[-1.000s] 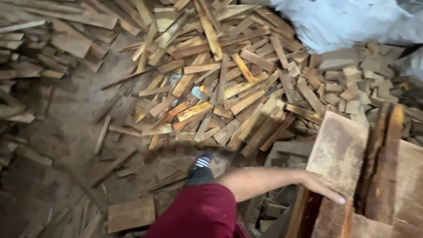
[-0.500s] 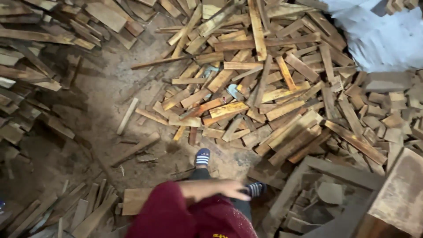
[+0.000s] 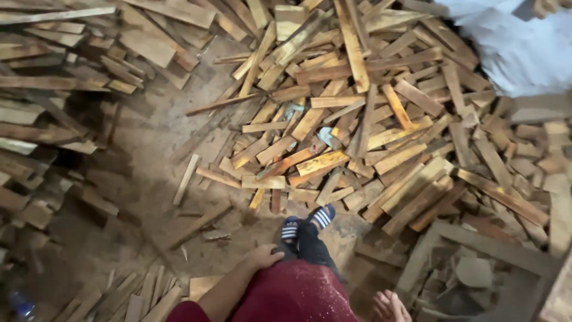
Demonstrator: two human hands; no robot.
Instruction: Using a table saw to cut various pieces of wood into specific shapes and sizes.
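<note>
The left hand (image 3: 264,257) rested loosely curled on the dark red garment (image 3: 292,295) over the knee, holding nothing. The right hand (image 3: 390,307) hung with fingers spread, bare. Just ahead of both grips, a heap of flat, pale orange-brown wood offcuts (image 3: 357,125) lay criss-crossed on the dirt floor (image 3: 149,149), its nearest pieces just beyond the striped sandals (image 3: 307,222).

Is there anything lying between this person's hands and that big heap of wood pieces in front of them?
Only their own legs and striped sandals. The left hand rests on the knee, the right hand hangs empty, and the wood heap begins just past the toes.
</note>
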